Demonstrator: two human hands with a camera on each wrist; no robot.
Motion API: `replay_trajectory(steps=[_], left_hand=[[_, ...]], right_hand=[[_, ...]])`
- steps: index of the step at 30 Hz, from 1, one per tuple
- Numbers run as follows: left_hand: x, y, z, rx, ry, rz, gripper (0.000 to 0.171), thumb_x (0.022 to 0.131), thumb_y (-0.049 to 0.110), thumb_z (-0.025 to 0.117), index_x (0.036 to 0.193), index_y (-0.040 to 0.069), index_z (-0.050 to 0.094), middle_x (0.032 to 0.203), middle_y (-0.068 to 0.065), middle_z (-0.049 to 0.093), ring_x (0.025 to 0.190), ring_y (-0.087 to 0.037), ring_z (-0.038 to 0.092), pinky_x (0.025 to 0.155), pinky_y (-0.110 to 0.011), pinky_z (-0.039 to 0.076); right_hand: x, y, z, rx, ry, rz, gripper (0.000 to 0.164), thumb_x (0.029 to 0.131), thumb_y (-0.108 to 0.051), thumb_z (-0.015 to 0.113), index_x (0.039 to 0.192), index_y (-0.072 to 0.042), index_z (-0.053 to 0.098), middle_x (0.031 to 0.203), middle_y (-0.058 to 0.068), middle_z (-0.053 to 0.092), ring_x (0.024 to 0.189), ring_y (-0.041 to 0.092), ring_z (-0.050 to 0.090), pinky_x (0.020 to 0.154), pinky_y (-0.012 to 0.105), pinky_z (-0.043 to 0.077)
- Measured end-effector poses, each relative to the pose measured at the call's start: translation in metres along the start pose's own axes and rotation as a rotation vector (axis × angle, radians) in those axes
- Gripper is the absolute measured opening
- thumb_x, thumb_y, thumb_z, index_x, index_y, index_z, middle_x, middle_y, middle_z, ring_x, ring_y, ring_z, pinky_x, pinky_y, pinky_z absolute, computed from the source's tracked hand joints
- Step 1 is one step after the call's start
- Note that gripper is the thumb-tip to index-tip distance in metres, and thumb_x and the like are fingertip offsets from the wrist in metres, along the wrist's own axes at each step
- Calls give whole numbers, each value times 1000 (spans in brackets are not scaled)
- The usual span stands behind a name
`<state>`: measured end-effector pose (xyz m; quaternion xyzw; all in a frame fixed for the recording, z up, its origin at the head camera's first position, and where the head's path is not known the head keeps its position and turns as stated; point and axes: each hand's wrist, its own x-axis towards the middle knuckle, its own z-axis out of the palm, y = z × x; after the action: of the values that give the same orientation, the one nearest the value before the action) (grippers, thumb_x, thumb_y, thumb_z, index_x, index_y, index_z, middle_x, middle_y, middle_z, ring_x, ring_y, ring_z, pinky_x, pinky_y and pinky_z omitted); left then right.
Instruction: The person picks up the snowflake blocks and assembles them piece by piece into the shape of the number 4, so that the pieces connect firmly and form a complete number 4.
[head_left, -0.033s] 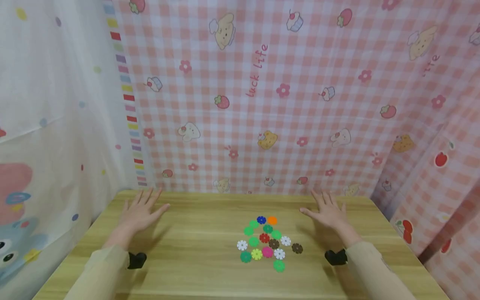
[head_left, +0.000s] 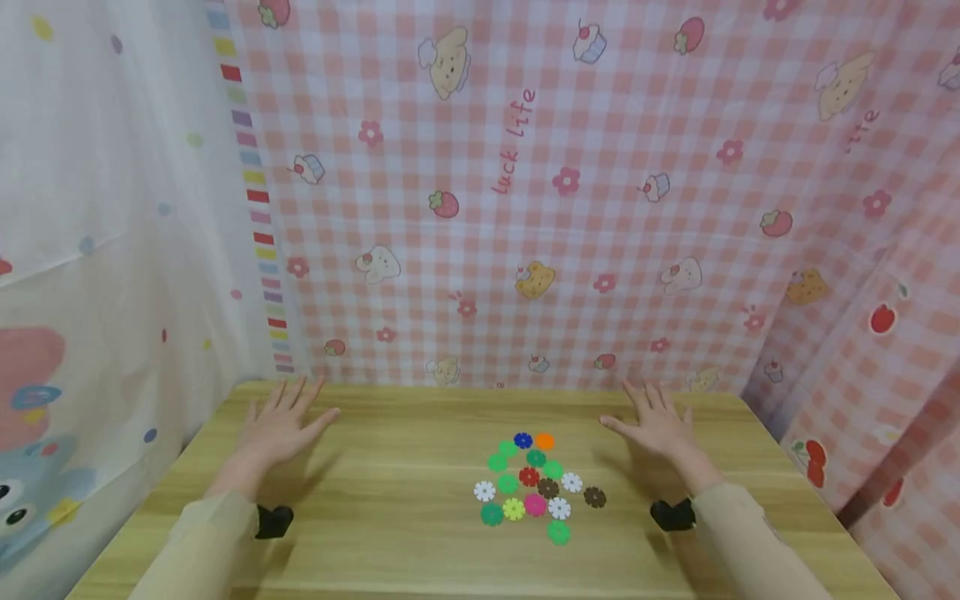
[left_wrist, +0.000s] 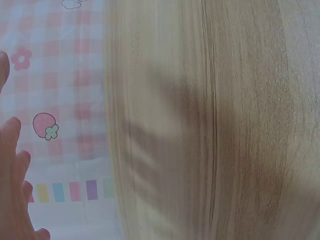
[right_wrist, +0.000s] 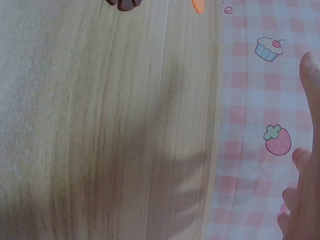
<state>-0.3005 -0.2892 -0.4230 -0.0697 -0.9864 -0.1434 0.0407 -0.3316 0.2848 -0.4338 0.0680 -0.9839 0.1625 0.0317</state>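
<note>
My left hand (head_left: 277, 423) is spread over the left side of the table, palm down, holding nothing. On the right my right hand (head_left: 658, 422) has its fingers spread in the same way, also with nothing in it. Shadows of both hands fall on the wood. Between them, nearer the right hand, lies a loose group of notched plastic snowflake discs. Among them are a blue disc (head_left: 522, 440), an orange disc (head_left: 545, 442), a pink disc (head_left: 535, 505), a yellow disc (head_left: 513, 509) and several green and white ones. A brown disc (right_wrist: 125, 4) shows at the top of the right wrist view.
The wooden table (head_left: 375, 533) ends at a pink checked curtain (head_left: 487, 333) behind it. A white patterned curtain (head_left: 135, 275) hangs at the left, and more pink cloth hangs at the right. A black strap piece (head_left: 274, 522) juts from the left wrist, another (head_left: 672, 515) from the right.
</note>
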Motion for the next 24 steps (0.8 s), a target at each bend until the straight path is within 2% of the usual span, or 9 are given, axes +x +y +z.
replay_trajectory(steps=[8,16,24], left_hand=[[-1,-1,0,12,4,5,80,96,66,31,157,19,7,158,-22,6,142,-47,-4,103,-71,-10],[-5,-3,-5,21,0,-8,79,96,66,29,156,21,4,159,-21,4,142,-47,-5,102,-70,-11],[-9,-4,-6,24,10,-6,80,95,68,28,157,22,6,159,-20,5,142,-47,-3,103,-71,-8]], right_hand=[[-3,-5,0,-10,1,-12,97,89,-74,38,155,-9,13,155,32,3,139,53,-1,98,75,-9],[6,-3,4,-40,3,-42,98,87,-77,36,155,-10,13,155,31,6,139,53,2,98,77,-6],[5,-6,-6,-59,33,-52,94,90,-71,41,154,-6,19,156,29,8,139,54,4,97,77,-3]])
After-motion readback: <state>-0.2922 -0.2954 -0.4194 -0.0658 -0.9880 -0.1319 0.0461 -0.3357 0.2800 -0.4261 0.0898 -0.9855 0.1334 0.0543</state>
